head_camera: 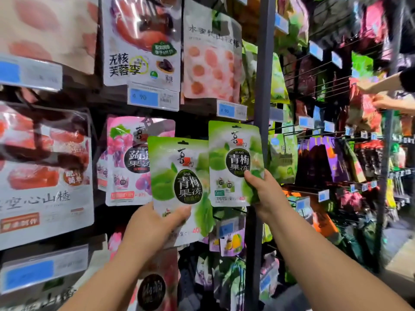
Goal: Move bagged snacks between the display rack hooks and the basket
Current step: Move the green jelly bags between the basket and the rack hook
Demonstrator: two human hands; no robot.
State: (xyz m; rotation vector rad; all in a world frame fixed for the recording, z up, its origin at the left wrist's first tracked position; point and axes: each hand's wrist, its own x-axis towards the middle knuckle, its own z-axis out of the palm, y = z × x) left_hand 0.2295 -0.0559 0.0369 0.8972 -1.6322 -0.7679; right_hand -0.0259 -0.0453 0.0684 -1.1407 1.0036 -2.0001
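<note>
I hold two matching green plum-jelly snack bags up in front of the display rack. My left hand (155,223) grips the lower edge of the nearer green bag (179,171). My right hand (261,194) pinches the lower right corner of the second green bag (234,158), which is raised beside the grey upright post (263,86). Both bags have a hang hole at the top; neither hole sits on a hook that I can see. No basket is in view.
A pink grape-jelly bag (125,162) hangs behind the left green bag. Above hang a plum bag (141,41) and a peach bag (211,59) with blue price tags. Another person's hands (381,95) reach into the rack at right.
</note>
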